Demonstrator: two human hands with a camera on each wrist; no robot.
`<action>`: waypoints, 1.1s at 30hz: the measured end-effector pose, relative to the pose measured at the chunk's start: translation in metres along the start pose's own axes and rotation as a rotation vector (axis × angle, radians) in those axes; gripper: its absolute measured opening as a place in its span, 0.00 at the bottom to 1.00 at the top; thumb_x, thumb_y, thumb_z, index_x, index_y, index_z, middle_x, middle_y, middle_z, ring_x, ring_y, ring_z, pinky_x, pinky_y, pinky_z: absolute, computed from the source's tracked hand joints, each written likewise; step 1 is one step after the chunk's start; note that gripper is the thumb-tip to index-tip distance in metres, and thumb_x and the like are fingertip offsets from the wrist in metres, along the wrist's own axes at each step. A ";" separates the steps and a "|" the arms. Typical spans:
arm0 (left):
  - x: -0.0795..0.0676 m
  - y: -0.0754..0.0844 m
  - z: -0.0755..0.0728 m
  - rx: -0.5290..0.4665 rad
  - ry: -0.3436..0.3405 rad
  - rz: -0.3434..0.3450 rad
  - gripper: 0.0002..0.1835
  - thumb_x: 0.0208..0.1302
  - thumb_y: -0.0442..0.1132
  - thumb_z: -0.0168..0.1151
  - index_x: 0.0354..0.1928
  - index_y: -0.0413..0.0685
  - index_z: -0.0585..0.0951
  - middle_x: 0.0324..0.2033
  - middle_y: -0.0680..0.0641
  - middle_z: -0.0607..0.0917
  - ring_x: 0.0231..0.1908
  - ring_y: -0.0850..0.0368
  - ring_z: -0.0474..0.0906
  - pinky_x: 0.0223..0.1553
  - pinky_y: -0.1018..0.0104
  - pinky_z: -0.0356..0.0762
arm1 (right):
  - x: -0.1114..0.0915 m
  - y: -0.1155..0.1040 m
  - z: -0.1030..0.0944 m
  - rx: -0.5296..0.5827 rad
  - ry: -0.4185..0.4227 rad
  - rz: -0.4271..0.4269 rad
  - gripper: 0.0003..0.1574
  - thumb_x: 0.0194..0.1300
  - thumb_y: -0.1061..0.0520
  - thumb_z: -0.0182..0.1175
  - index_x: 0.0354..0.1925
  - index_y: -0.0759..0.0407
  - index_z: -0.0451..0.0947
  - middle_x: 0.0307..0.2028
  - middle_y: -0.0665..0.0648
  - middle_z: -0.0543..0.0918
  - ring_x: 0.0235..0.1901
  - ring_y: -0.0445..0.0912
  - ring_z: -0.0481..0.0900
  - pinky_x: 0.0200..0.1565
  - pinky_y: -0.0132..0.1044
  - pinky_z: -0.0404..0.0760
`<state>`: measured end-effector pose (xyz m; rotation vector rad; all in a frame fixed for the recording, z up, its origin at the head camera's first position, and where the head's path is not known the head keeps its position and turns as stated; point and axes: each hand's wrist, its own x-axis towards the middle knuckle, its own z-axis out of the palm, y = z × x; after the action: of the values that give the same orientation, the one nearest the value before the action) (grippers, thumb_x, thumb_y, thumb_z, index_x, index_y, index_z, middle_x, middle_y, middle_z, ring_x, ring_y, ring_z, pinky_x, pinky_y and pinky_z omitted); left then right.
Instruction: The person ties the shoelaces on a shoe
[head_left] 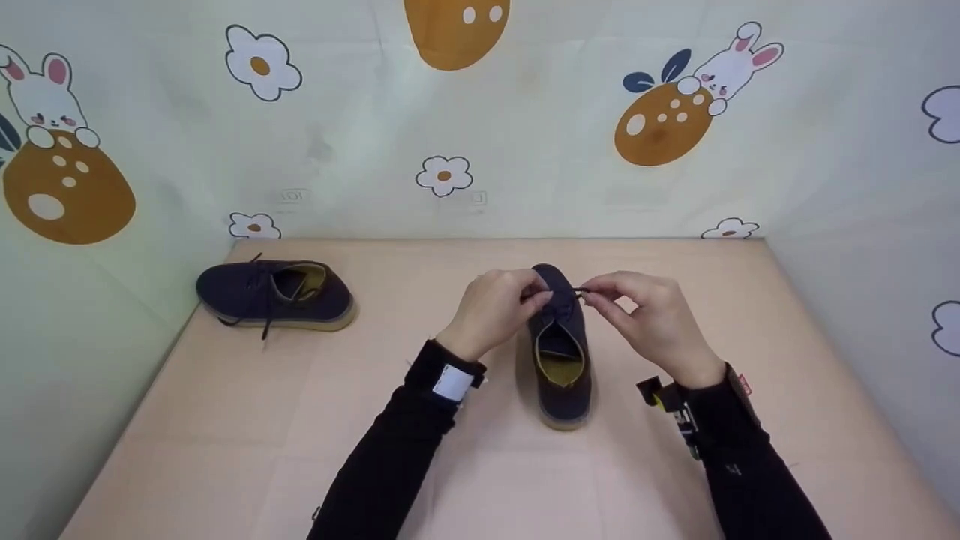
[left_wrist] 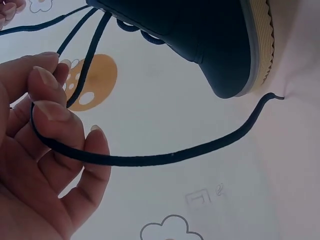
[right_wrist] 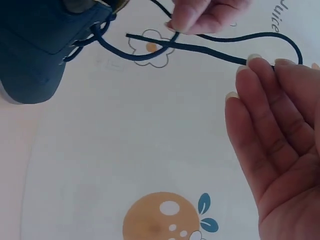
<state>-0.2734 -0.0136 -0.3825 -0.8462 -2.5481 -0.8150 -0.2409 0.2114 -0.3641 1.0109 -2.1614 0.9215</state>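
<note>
A dark navy lace-up shoe (head_left: 564, 405) with a pale sole stands upright, its toe pointing away, below both hands. My left hand (head_left: 495, 309) is over its left side and pinches a dark shoelace (left_wrist: 140, 161) between thumb and fingers; the lace's loose end curves away past the fingers in the left wrist view. On the other side my right hand (head_left: 651, 319) pinches lace between thumb and index finger. In the right wrist view, that lace (right_wrist: 215, 53) bends back from the fingertips, its free end pointing toward the shoe. The remaining right fingers are nearly straight.
A matching shoe (head_left: 334, 304) lies at the back left with its laces loose, toe to the left. The pale pink table (head_left: 360, 465) is bordered by white cloth walls (head_left: 352, 112) printed with rabbits, flowers and orange fruit. Both wrists wear strapped-on devices over black sleeves.
</note>
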 end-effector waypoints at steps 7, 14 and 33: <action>-0.001 0.000 -0.003 0.000 -0.015 0.015 0.07 0.66 0.41 0.67 0.31 0.46 0.84 0.26 0.52 0.85 0.26 0.59 0.80 0.30 0.60 0.76 | -0.007 0.012 0.016 -0.140 -0.160 -0.061 0.07 0.57 0.65 0.72 0.36 0.58 0.87 0.32 0.50 0.87 0.32 0.42 0.84 0.35 0.36 0.81; -0.001 -0.004 -0.007 -0.029 -0.084 0.001 0.06 0.66 0.41 0.67 0.37 0.47 0.88 0.30 0.52 0.87 0.28 0.60 0.81 0.33 0.64 0.77 | -0.013 0.025 0.016 -0.184 -0.374 0.114 0.05 0.61 0.66 0.68 0.37 0.60 0.87 0.34 0.52 0.88 0.34 0.43 0.85 0.38 0.39 0.82; 0.001 -0.009 -0.010 -0.082 -0.137 0.002 0.06 0.67 0.41 0.66 0.37 0.47 0.88 0.29 0.53 0.87 0.29 0.62 0.80 0.35 0.66 0.76 | -0.027 0.046 0.040 -0.322 -0.271 0.134 0.04 0.59 0.64 0.70 0.34 0.56 0.85 0.29 0.50 0.85 0.28 0.47 0.82 0.32 0.44 0.80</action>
<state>-0.2787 -0.0254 -0.3776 -0.9617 -2.6468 -0.8954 -0.2717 0.2137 -0.4230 0.8782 -2.5271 0.4885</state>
